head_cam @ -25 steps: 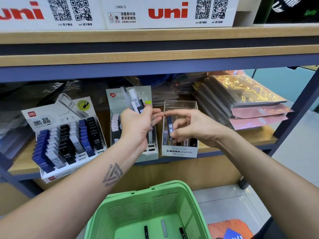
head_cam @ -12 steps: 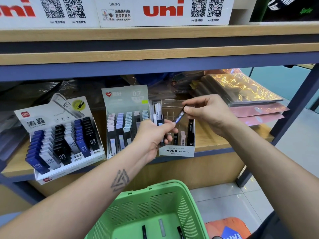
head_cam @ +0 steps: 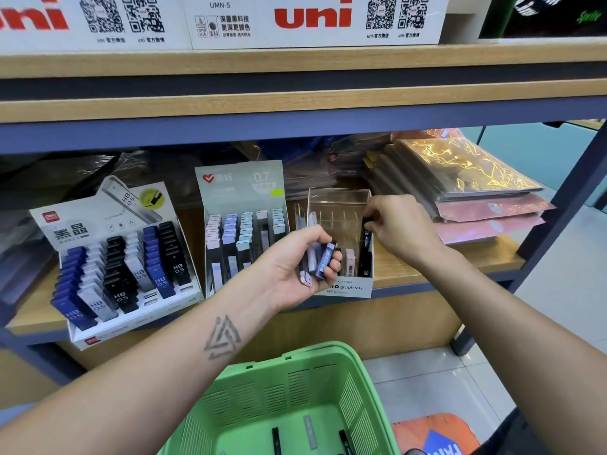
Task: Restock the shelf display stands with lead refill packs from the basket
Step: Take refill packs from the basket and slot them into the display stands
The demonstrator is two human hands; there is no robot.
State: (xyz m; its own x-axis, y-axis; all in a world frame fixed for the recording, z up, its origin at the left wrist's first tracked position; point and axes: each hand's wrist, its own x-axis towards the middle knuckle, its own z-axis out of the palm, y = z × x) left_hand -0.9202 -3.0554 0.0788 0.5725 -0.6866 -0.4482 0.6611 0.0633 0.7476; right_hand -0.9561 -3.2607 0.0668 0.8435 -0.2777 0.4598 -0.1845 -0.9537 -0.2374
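Right now, head view: the left hand (head_cam: 297, 264) sits palm-up in front of the shelf, fingers curled round a small bunch of lead refill packs (head_cam: 320, 261), one dark blue, a couple pale lilac/white, w/ one pale end poking out under the palm. The right hand (head_cam: 399, 224) reaches over the right edge of the clear MONO graph MG display box (head_cam: 340, 244); thumb & forefinger pinch the top of a black refill pack (head_cam: 367, 238) that stands upright in the box's rightmost slot. A pink pack (head_cam: 350, 261) stands in the slot just left of it; other slots towards the back look bare.

Beside the box to the left is the grey-green 0.7 display stand (head_cam: 243, 221), rows of pastel-capped packs in it. Further left, the white HB 0.5 stand (head_cam: 121, 257) holds rows of blue, white & black packs, tilted back.

Below the arms, the green basket (head_cam: 295, 395) has approx. three loose packs (head_cam: 308, 436) on its floor, two dark, one grey. Both stands & the box rest on the wooden shelf board (head_cam: 443, 270). Right of the box lies a stack of foil-wrapped sleeves (head_cam: 466, 178), gold on top, pink under. Up top, white uni cartons (head_cam: 312, 21) line the upper shelf.
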